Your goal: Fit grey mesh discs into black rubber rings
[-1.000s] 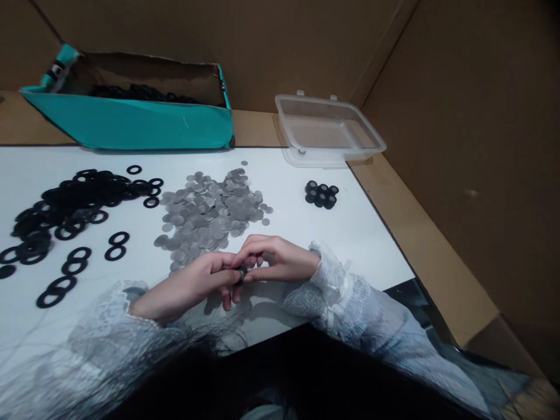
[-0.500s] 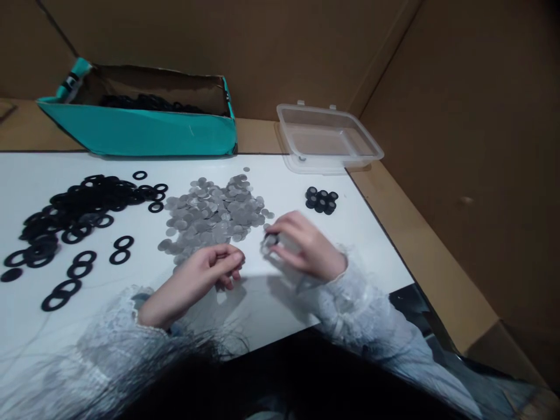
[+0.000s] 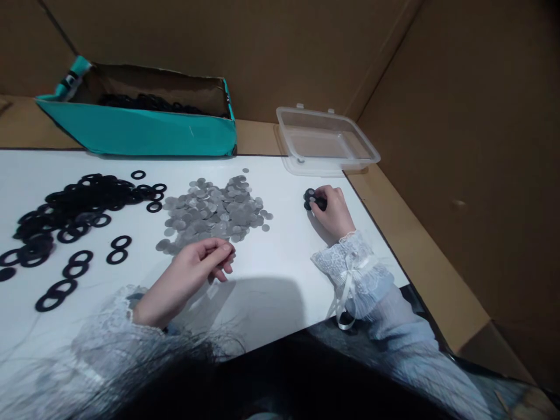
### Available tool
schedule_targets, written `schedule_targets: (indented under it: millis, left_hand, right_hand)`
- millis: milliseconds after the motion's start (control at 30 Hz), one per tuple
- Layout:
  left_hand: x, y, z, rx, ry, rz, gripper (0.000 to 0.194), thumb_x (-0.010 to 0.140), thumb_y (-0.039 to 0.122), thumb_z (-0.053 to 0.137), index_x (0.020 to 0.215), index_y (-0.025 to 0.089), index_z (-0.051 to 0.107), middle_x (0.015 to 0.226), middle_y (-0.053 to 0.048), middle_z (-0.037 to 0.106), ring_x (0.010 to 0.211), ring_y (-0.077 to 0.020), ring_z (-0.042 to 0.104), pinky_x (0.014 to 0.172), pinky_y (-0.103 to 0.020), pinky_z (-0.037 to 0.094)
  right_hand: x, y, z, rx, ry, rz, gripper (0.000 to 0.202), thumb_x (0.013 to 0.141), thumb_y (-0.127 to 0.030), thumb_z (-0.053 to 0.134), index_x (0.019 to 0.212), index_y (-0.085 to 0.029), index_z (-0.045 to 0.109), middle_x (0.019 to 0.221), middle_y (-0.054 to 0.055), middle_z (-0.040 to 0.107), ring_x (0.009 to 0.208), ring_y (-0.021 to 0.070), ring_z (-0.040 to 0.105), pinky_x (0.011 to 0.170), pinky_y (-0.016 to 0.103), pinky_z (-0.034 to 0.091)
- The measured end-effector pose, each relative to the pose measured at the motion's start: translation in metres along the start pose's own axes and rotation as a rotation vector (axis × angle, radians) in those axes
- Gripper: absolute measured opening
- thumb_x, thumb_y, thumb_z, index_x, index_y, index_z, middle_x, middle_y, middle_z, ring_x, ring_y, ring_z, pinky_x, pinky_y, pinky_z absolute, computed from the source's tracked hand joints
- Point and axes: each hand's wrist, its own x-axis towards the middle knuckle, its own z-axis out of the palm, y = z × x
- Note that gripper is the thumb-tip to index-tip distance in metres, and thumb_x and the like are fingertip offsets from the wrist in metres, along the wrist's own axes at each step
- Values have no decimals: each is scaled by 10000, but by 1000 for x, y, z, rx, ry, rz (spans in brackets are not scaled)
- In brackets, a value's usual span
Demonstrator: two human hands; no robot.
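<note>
My right hand (image 3: 336, 216) is at the small cluster of black rings with grey centres (image 3: 309, 197) on the right of the white sheet. Its thumb and fingers close round a black ring piece at the cluster, and they hide part of it. In front of the pile of thin grey discs (image 3: 214, 213) is my left hand (image 3: 196, 269), thumb against curled fingers. Whether anything small is pinched there is hidden. A heap of black rings (image 3: 91, 195) lies left of the discs, with several loose rings (image 3: 121, 241) nearer me.
At the back left stands a teal cardboard box (image 3: 161, 134) with black rings inside. A clear plastic container (image 3: 324, 166) sits at the back right, overlapping the corner of the white sheet (image 3: 266, 303). Brown cardboard walls (image 3: 459, 146) rise behind and to the right.
My right hand has moved right and away from me, from beside the grey discs to the cluster, carrying a black ring piece. My left hand has shifted only slightly.
</note>
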Motion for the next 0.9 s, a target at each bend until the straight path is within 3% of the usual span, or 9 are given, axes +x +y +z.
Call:
schedule_targets:
  millis: [133, 267, 367, 467, 533, 633, 733, 900]
  left_hand:
    - [0, -2, -3, 3, 36, 3, 378, 742, 555, 571, 763, 181, 621, 671, -21, 625, 598, -177, 609, 558, -280, 469]
    - [3, -3, -18, 104, 257, 63, 335, 754, 528, 525, 772, 201, 594, 639, -2, 590, 569, -172, 590, 526, -268, 430]
    - [5, -3, -45, 400, 545, 153, 282, 777, 464, 491, 817, 209, 605, 725, -26, 628, 668, -197, 601, 647, -306, 452]
    - [-1, -3, -83, 799, 815, 37, 285, 807, 399, 446, 857, 190, 633, 805, -76, 658, 786, -254, 595, 706, -344, 411]
    - [-6, -4, -104, 903, 848, -127, 279, 811, 370, 444, 889, 184, 637, 841, -86, 660, 807, -267, 577, 660, -335, 379]
    - [-12, -8, -119, 914, 803, -194, 324, 804, 466, 491, 916, 194, 627, 837, -66, 646, 784, -253, 557, 596, -302, 348]
    - [-7, -12, -118, 911, 787, -203, 365, 797, 516, 505, 931, 191, 605, 834, -69, 628, 791, -261, 549, 590, -309, 350]
    - [6, -15, -110, 906, 818, -192, 303, 804, 426, 490, 912, 148, 546, 883, -120, 580, 872, -321, 550, 684, -407, 397]
  right_hand:
    - [-3, -7, -8, -15, 84, -49, 177, 766, -192, 626, 927, -199, 553, 937, 105, 634, 945, 279, 505, 838, 447, 469]
    - [-18, -33, -3, 56, 240, -176, 50, 842, -219, 584, 882, -204, 559, 853, 82, 628, 847, 248, 530, 780, 415, 475]
    - [-35, -59, 16, 132, 109, -319, 28, 868, -205, 559, 894, -196, 566, 850, 76, 637, 836, 239, 546, 791, 413, 469]
    - [-47, -82, 38, 180, -76, -422, 70, 885, -193, 535, 935, -182, 582, 877, 88, 637, 849, 241, 539, 778, 398, 475]
    - [-48, -93, 49, 186, -125, -460, 100, 892, -192, 523, 959, -174, 594, 899, 99, 639, 862, 248, 529, 786, 400, 479]
    - [-45, -103, 58, 169, -152, -466, 144, 892, -186, 518, 1001, -155, 608, 941, 122, 640, 893, 263, 524, 812, 416, 478]
    - [-42, -106, 61, 126, -169, -450, 153, 889, -196, 531, 1007, -168, 624, 948, 122, 634, 895, 272, 525, 809, 429, 477]
    - [-42, -104, 58, 91, -157, -388, 121, 868, -250, 592, 963, -201, 648, 935, 105, 630, 897, 277, 533, 798, 429, 474]
